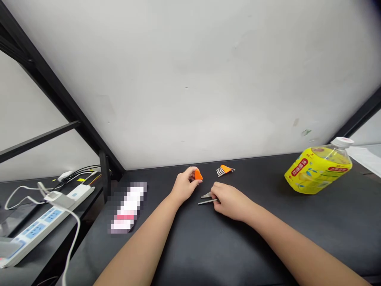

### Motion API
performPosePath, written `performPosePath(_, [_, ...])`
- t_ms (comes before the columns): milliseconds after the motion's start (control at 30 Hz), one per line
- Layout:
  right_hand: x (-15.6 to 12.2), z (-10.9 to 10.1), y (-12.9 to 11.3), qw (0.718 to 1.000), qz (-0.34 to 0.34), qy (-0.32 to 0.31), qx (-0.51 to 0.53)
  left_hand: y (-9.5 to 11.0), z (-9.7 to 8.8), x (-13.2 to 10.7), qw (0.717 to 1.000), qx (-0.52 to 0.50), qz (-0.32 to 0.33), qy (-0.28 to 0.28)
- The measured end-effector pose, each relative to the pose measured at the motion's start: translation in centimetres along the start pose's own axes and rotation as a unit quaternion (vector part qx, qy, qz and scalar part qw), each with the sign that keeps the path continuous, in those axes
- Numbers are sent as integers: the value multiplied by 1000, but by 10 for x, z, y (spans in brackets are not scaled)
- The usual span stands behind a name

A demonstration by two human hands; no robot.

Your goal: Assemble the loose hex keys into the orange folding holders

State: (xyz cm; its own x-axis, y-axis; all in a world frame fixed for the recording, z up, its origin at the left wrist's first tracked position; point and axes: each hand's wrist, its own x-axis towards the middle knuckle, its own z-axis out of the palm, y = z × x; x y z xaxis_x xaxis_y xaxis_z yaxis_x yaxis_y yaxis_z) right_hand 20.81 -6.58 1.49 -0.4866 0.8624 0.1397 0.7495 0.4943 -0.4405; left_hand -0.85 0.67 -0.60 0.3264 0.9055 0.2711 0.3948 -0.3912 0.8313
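Note:
My left hand [184, 186] pinches a small orange hex key holder [198, 175] between thumb and fingers, just above the black table. To the right and nearer, my right hand [230, 200] is closed around a metal hex key [206, 202], whose straight end points left. Several more hex keys [206, 196] stick out beside its fingers; whether they are gripped or lie on the table I cannot tell. Behind both hands lies a second orange holder [226, 169] with several hex keys [220, 172] in it.
A large yellow-labelled drink bottle [318, 171] stands at the right. On the left lies a pixelated, whitish flat object [131, 206]. Beyond the black frame post [104, 174], a power strip [44, 224] with white cables rests on another surface. A white wall rises behind the table [190, 254].

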Motion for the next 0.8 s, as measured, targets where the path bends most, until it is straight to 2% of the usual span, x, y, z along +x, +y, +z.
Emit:
performPosePath(67, [0,-8,7,998,8,15,65,1,0,1,997,-69,-32,-6])
performPosePath(133, [1,-15,18,990,17,55,126,3,0,1,992,-114,-53,-8])
performPosePath(267, [5,-22,36,963,56,159,211,8,-1,0,986,-148,-77,-23])
performPosePath(333, [6,-21,39,956,59,183,223,9,-1,0,984,-149,-87,-29])
performPosePath(633, [4,-22,38,955,49,179,232,12,-3,-1,985,-133,-104,-37])
performPosePath(800, [3,-27,35,965,38,164,200,18,-3,-3,983,-123,-114,-75])
